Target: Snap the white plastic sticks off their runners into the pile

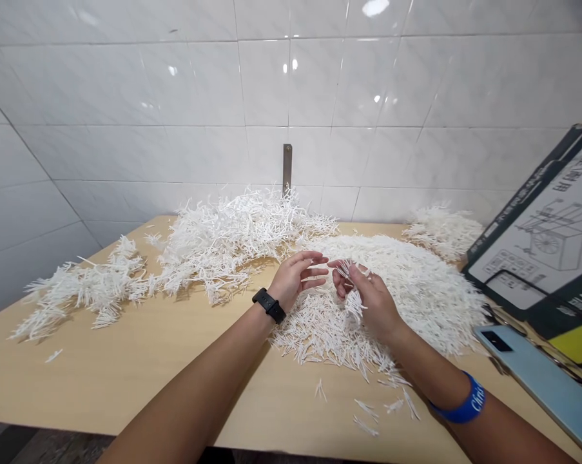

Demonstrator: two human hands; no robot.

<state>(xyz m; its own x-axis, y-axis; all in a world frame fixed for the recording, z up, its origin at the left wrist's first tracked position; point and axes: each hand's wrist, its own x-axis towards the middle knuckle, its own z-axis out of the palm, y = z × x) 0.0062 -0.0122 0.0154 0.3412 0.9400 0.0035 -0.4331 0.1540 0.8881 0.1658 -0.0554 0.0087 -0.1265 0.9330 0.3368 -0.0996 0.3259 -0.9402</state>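
- The left forearm [208, 386] and right forearm [430, 367] come in from the bottom edge, nearest of all, and meet over the middle of the table [126, 374] — a pale wooden top set against a white tiled wall.
- A loose, tangled heap of white sticks [237, 232] lies along the back, trailing off to the left.
- A flatter, denser heap [426, 290] spreads under and beyond the hands. A smaller heap [445, 229] sits behind it by the wall.
- A printed box [542, 251] leans at the right edge, with a phone [542, 380] lying flat just in front of it.
- The right hand [372, 299] is closed around a small bundle of sticks [349, 270], held above the dense heap.
- The left hand [295, 277] has its fingers loosely spread, tips close to the bundle. Nothing is clearly held in it.
- A black watch [269, 305] is on the left wrist, a blue wristband [467, 403] on the right.
- The step looks like gathering sticks into the right hand's bundle. Adding another calls for a fine fingertip pinch — the sticks are thin and lie crossed over each other.
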